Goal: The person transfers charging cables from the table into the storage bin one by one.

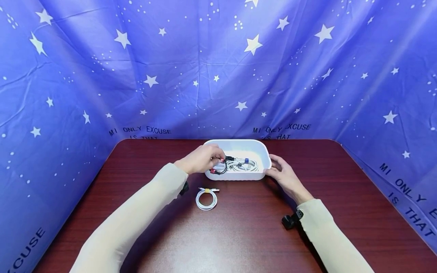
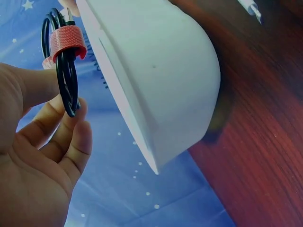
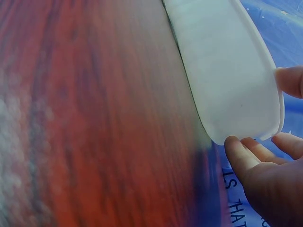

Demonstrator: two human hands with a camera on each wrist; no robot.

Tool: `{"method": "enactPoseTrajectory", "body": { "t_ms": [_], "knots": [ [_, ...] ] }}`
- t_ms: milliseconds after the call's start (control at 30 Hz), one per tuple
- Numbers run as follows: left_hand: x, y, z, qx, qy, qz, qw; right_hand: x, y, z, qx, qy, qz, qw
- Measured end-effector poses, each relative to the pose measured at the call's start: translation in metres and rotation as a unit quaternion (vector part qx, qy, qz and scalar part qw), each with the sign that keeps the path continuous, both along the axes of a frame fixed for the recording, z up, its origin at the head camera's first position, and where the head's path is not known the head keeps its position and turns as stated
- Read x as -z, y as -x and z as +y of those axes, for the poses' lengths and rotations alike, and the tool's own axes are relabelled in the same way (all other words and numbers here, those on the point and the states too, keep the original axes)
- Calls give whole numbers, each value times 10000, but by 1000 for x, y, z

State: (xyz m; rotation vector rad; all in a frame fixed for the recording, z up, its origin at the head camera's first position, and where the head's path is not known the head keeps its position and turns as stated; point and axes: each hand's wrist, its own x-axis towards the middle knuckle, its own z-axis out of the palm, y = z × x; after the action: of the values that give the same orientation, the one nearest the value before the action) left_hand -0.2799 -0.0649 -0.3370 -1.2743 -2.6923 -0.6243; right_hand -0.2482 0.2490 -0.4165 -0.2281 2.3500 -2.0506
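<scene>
My left hand [image 1: 204,157] is at the left end of a white plastic box [image 1: 235,176]. It pinches a coiled black cable [image 2: 67,90] wrapped with a red strap [image 2: 67,41], above the box rim. My right hand [image 1: 285,176] grips the box's right end; in the right wrist view its thumb lies at the rim and its fingers [image 3: 241,158] touch the end wall. Inside the box are coiled white cables [image 1: 250,165], one with a blue strap [image 1: 246,161]. Part of the box's contents is hidden behind the left hand.
A coiled white cable [image 1: 206,200] with a yellow strap lies on the dark red wooden table [image 1: 239,227], in front of the box. A blue curtain [image 1: 198,94] with white stars surrounds the table's back and sides. Black cameras [image 1: 290,220] are strapped at the wrists.
</scene>
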Motion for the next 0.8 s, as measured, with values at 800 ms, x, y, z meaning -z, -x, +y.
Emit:
{"method": "enactPoseTrajectory", "body": {
  "t_ms": [800],
  "knots": [
    [16, 28, 10, -414, 246, 268, 9985, 0, -1, 0, 52, 78, -29, 10000]
  ]
}}
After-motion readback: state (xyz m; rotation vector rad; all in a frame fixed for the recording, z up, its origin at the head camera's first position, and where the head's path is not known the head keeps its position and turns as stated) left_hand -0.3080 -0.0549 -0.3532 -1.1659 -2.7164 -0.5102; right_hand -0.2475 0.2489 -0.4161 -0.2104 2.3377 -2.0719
